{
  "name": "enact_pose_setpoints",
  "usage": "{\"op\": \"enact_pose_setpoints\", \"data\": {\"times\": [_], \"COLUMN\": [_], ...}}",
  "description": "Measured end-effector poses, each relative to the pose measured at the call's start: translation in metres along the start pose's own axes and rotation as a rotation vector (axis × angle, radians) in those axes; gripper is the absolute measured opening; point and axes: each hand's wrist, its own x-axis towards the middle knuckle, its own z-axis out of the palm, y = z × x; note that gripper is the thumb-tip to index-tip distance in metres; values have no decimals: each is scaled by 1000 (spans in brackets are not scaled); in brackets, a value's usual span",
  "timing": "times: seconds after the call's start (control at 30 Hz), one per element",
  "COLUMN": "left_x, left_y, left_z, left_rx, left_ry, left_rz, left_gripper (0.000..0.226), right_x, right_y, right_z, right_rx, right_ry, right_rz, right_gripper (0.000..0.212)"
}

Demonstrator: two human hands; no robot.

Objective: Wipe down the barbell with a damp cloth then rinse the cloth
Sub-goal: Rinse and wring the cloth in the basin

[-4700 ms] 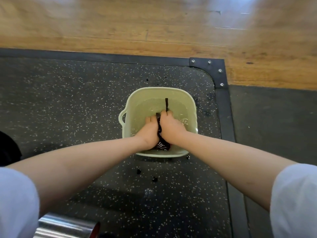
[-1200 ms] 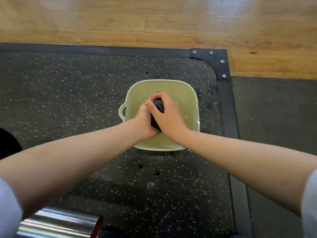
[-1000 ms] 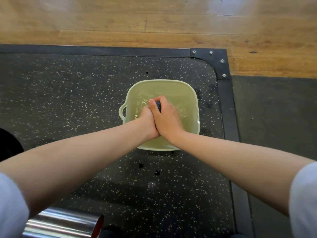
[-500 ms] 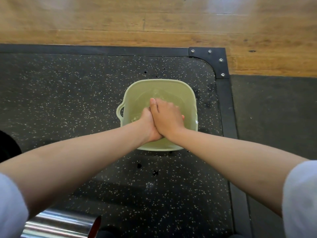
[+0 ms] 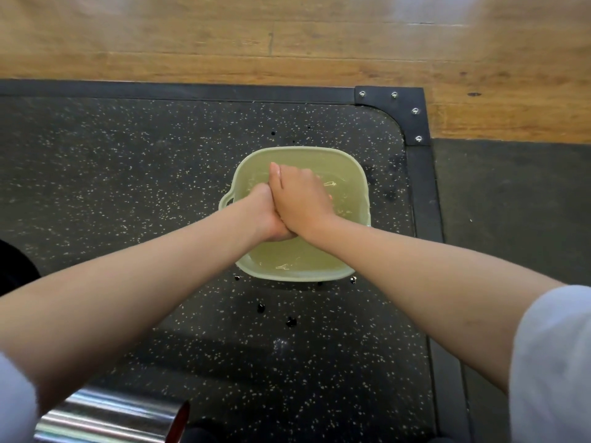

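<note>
A pale green basin [image 5: 358, 174] holding water [image 5: 294, 257] stands on the black speckled mat. Both my hands are pressed together over the water. My right hand [image 5: 302, 199] is wrapped over my left hand [image 5: 263, 209], fingers curled. The dark cloth is hidden inside the clasp; no part of it shows. The chrome end of the barbell [image 5: 108, 417] lies at the bottom left, near my left arm.
The mat [image 5: 128, 174] ends at a black frame with a bolted corner plate [image 5: 395, 107]; wooden floor [image 5: 224, 36] lies beyond. A plain dark mat [image 5: 511, 203] is to the right. Water drops [image 5: 260, 308] dot the mat before the basin. A black round edge [image 5: 12, 266] shows far left.
The dark cloth, stretched in the water earlier, was balled up between my hands. My right hand has closed fully over it, so it no longer shows. The hands stay over the basin.
</note>
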Motion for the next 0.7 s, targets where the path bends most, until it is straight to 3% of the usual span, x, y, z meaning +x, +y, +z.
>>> {"op": "enact_pose_setpoints", "data": {"times": [0.17,0.4,0.5,0.6,0.7], "left_x": [-13,-12,-16,-24,-25], "left_y": [-3,-10,-18,-27,-32], "left_z": [0,-4,-6,-5,-9], "left_rx": [-83,-19,66,146,268], "left_ry": [26,16,7,1,4], "left_rz": [-23,-13,12,39,93], "left_gripper": [24,26,26,34,39], "right_x": [-3,-14,-20,-28,-41], "right_y": [-3,-1,9,22,33], "right_z": [0,1,4,2,-10], "right_rx": [-42,-94,-279,-279,-210], "right_ry": [-47,-45,42,163,57], "right_rz": [-21,-30,-170,-289,-316], "right_gripper": [46,44,48,49,48]}}
